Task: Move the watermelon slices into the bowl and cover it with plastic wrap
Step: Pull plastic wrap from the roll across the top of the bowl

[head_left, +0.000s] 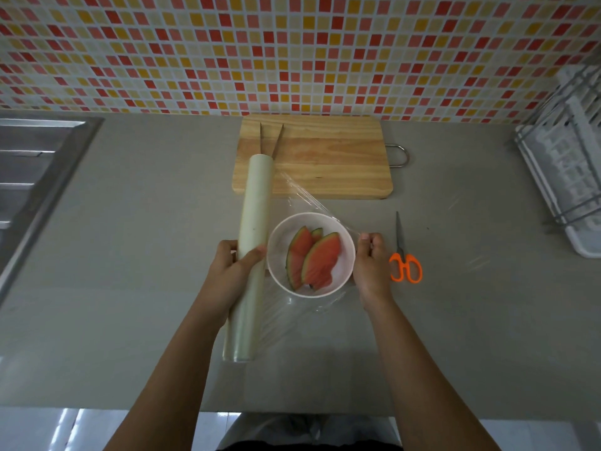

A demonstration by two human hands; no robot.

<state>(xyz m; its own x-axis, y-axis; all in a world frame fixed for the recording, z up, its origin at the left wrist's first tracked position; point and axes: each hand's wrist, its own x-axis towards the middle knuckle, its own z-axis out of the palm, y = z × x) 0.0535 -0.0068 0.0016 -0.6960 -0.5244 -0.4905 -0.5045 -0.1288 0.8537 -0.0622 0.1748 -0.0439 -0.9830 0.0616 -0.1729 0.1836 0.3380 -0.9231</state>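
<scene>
Stretching film (312,203) over bowl (349,255): left hand (234,265) grips roll (253,222), right hand (370,258) pinches film edge; slack pull may wrinkle or self-stick.

counter: i see a grey worktop (146,222) | centre: white bowl (312,221) stands on it | 12 o'clock of bowl: wooden cutting board (341,164), at the back edge | 3 o'clock: orange-handled scissors (405,255), just beside, blades pointing to 12 | 2 o'clock: white dish rack (569,177), well apart | 10 o'clock: steel sink (32,164)
</scene>
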